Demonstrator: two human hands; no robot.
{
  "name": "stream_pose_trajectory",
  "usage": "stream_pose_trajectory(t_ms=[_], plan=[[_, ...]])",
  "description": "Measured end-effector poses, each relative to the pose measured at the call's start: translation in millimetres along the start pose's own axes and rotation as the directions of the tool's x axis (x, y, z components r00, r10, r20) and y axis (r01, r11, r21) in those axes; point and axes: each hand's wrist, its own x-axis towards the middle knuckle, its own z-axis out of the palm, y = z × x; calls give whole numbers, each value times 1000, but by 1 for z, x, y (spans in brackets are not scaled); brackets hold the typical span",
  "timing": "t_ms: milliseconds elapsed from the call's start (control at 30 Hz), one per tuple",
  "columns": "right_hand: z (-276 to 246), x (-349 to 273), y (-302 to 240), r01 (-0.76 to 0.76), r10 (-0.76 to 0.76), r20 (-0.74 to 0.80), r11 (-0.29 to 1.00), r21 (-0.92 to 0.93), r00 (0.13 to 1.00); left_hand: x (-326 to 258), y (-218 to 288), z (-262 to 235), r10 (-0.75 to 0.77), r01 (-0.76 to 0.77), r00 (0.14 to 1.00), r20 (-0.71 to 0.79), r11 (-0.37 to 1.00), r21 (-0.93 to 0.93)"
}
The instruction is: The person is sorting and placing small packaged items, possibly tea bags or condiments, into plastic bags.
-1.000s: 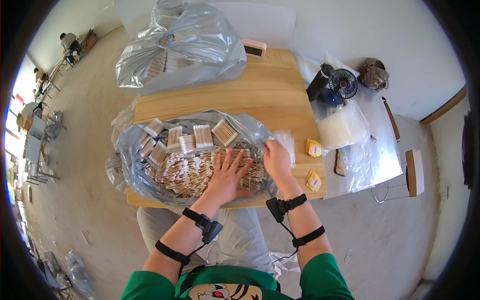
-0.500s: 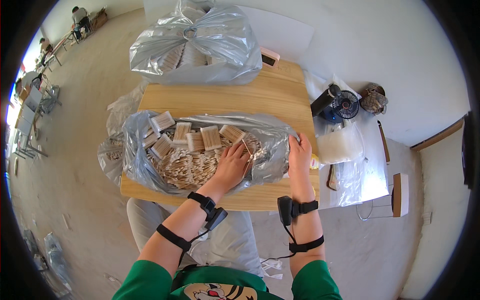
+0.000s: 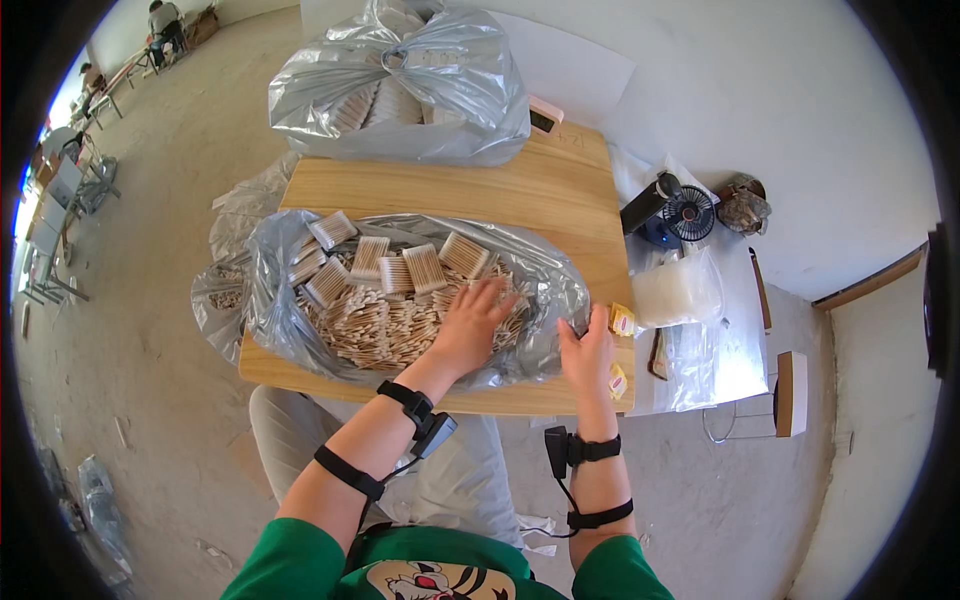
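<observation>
Touching swabs (image 3: 380, 328), left hand (image 3: 472, 325), right hand (image 3: 590, 355) perhaps on bag (image 3: 548, 295)

The open bag (image 3: 552, 292) and the tied bag (image 3: 400, 105) look to me like thin grey plastic, glossy and creased. Cotton swabs (image 3: 385, 328): wooden-looking sticks, matt white cottony tips. Tabletop (image 3: 400, 187): smooth wood grain, faint sheen; trousers (image 3: 462, 465), matt cloth.

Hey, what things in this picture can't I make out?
In the head view:
Cotton swabs beneath the left hand: covered by it.
Bottom of the open grey bag: buried under swabs.
Top of the tied bag: cut off by the upper edge.
Farthest seated person, upper left: hands too small to discern.
</observation>
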Motion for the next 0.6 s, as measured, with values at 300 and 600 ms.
stream_pose_trajectory(t_ms=[300,600], plan=[[-10,5,14,-170,222,-149,938,302,963,-13,1,-4,151,-192,921,359,978,81],[-23,-22,-43,228,-211,-271,973,35,939,25,-43,-22,-12,1,999,-51,977,-212]])
